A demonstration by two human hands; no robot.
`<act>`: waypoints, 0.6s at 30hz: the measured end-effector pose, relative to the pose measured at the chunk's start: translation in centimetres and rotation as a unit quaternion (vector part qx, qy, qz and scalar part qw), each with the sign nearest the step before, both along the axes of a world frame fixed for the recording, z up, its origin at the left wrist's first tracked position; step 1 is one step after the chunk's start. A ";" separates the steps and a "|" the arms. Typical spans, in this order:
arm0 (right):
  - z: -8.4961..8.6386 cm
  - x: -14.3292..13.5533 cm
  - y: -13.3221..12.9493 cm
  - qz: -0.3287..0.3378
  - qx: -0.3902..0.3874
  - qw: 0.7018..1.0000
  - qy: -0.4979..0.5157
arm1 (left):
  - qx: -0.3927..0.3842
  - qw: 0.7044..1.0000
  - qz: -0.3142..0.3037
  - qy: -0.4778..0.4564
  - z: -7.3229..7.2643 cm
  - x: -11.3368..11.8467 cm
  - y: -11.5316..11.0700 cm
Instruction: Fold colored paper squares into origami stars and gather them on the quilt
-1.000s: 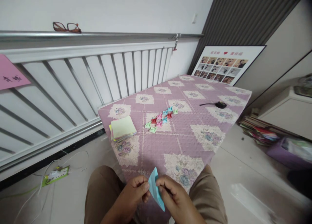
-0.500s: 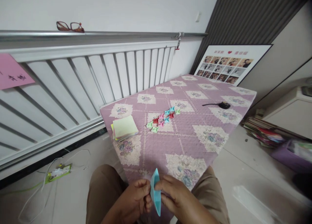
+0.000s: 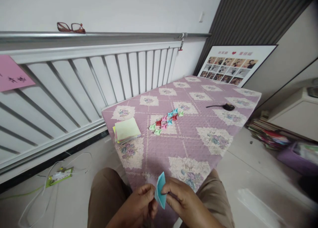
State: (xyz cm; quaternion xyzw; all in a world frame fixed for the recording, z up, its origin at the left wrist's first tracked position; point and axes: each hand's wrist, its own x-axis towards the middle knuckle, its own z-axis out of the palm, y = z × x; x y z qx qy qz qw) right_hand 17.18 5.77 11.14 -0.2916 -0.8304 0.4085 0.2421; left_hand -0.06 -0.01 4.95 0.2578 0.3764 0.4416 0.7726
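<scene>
A folded piece of light blue paper [image 3: 161,191] is held upright over the near edge of the table, between both hands. My left hand [image 3: 142,200] pinches its left edge with thumb and fingers. From the other side, my right hand [image 3: 180,196] grips the paper with thumb and forefinger. Further up the table lie several small folded paper pieces [image 3: 164,118] in green, red, pink and blue, set in two slanting rows. To their left sits a stack of square paper sheets [image 3: 127,128], pale yellow on top.
A floral purple tablecloth [image 3: 179,145] covers the table. On its right lies a black object with a thin tail [image 3: 228,107]. A white radiator [image 3: 94,72] runs along the left, with glasses [image 3: 71,27] on the pipe above. A photo board [image 3: 236,64] leans at the far end.
The blue paper has turned and its pointed lower end has drawn in, so it looks shorter and folded further. Both hands stay on it, with slight finger shifts.
</scene>
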 end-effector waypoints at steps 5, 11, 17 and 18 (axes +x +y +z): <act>0.4 0.0 0.0 0.003 -0.010 1.000 -0.005 | 0.103 0.974 0.063 0.190 1.4 -1.8 0.9; 0.4 -0.2 0.0 0.007 -0.047 0.999 -0.007 | 0.275 0.926 -0.076 0.246 5.2 -3.1 1.8; 0.5 0.4 -0.3 -0.029 -0.140 0.989 -0.020 | 0.253 0.935 -0.075 0.236 5.4 -3.1 2.4; 0.5 0.5 -0.3 -0.036 -0.156 0.987 -0.018 | 0.246 0.940 -0.071 0.227 5.2 -3.1 2.5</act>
